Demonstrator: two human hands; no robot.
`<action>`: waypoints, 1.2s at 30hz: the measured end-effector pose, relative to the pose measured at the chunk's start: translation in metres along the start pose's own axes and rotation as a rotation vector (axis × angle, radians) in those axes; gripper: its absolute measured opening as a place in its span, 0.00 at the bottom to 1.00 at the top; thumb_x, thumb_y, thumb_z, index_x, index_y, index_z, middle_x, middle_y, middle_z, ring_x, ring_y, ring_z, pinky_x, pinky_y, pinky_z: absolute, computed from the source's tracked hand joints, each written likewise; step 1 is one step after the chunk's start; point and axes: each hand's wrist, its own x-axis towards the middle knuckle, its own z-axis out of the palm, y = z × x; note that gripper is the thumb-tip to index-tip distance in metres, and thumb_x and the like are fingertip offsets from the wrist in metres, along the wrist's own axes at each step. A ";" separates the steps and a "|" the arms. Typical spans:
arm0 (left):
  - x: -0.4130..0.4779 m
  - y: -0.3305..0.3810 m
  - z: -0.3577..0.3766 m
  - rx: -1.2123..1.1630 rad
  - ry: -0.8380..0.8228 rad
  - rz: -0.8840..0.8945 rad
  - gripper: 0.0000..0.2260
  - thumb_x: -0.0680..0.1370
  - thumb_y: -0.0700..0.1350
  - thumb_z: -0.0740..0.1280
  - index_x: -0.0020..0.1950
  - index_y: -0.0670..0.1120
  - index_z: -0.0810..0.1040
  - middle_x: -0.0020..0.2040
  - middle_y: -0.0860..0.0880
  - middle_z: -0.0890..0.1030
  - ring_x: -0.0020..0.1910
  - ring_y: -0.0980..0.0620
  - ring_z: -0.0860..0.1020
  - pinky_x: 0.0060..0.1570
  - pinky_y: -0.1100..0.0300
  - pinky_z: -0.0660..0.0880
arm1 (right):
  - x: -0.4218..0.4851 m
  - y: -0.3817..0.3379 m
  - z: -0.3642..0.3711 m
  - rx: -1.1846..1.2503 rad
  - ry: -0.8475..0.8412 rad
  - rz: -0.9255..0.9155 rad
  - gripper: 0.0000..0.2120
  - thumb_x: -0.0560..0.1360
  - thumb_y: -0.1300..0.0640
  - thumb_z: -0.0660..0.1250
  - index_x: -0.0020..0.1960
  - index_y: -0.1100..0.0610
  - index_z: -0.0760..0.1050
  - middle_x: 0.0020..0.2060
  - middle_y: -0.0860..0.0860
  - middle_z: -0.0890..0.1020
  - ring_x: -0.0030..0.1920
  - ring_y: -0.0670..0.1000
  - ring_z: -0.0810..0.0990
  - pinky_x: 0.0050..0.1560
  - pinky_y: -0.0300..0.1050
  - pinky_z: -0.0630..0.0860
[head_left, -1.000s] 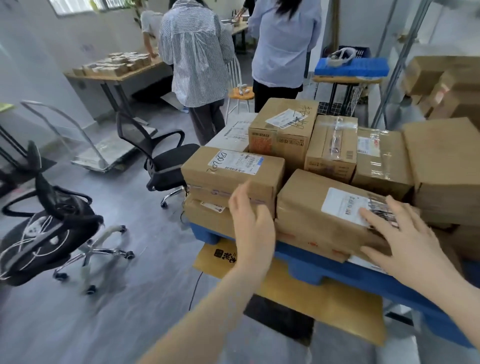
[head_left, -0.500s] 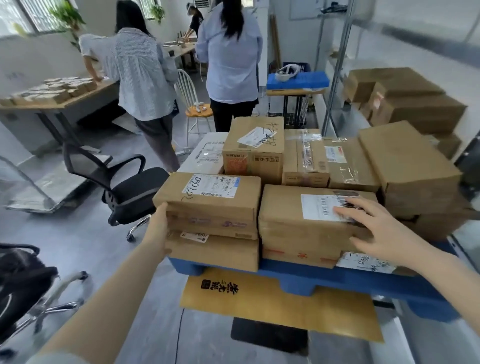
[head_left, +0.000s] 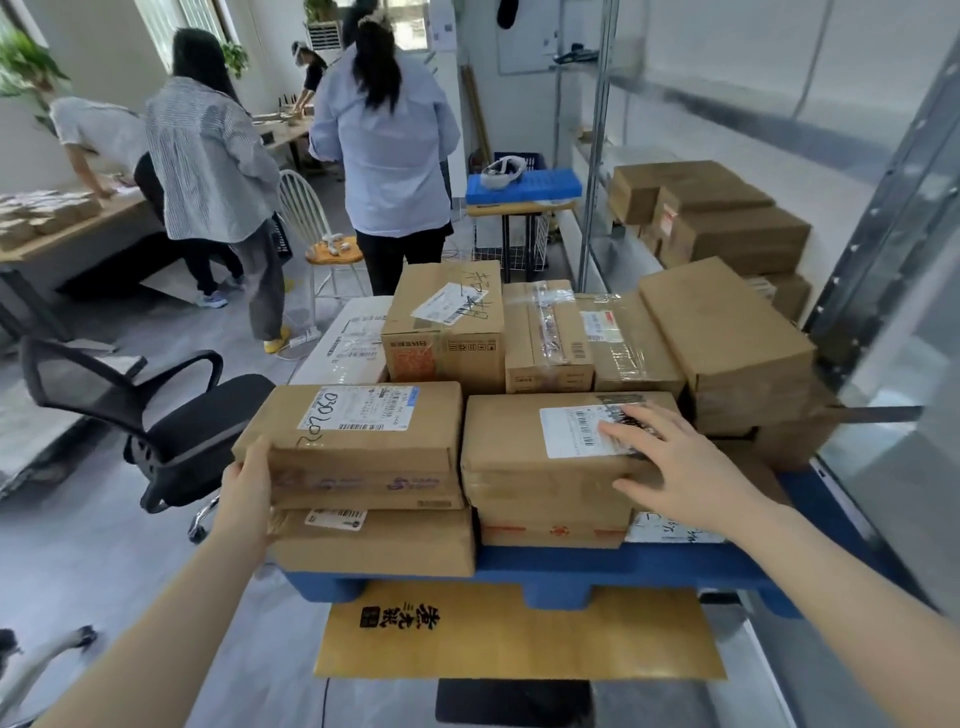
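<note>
Busy packing-room floor gives way to a blue pallet crowded with cardboard parcels; at its near left corner the top parcel sits on a lower box, just beside a second front parcel. Of the hands, the left hand clasps the top parcel's left end, thumb on the near face and fingers hidden round the side, while the right hand lies flat and spread on the neighbour's shipping label. Stiff taped board, slightly bowed, suggests a fairly heavy, grippy load, best taken by both short ends with fingers under the bottom edge.
</note>
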 end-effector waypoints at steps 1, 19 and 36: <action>0.000 -0.001 -0.001 -0.006 -0.006 0.004 0.36 0.64 0.69 0.60 0.68 0.54 0.66 0.60 0.50 0.73 0.59 0.44 0.72 0.59 0.37 0.70 | 0.000 0.000 -0.001 -0.014 -0.006 0.003 0.33 0.72 0.39 0.65 0.73 0.38 0.57 0.75 0.47 0.58 0.76 0.50 0.50 0.70 0.58 0.64; -0.260 -0.036 0.171 0.755 -0.694 1.558 0.34 0.75 0.66 0.49 0.77 0.51 0.53 0.78 0.48 0.52 0.77 0.48 0.50 0.74 0.43 0.47 | -0.238 0.005 -0.041 0.115 0.326 0.753 0.35 0.73 0.40 0.65 0.75 0.41 0.54 0.76 0.51 0.54 0.75 0.51 0.55 0.69 0.50 0.62; -0.692 -0.300 0.096 0.664 -1.938 2.043 0.43 0.64 0.71 0.41 0.77 0.57 0.51 0.77 0.49 0.57 0.77 0.42 0.49 0.71 0.40 0.46 | -0.770 -0.310 -0.068 -0.212 0.773 2.070 0.35 0.73 0.37 0.64 0.75 0.41 0.53 0.77 0.50 0.51 0.73 0.57 0.60 0.66 0.56 0.67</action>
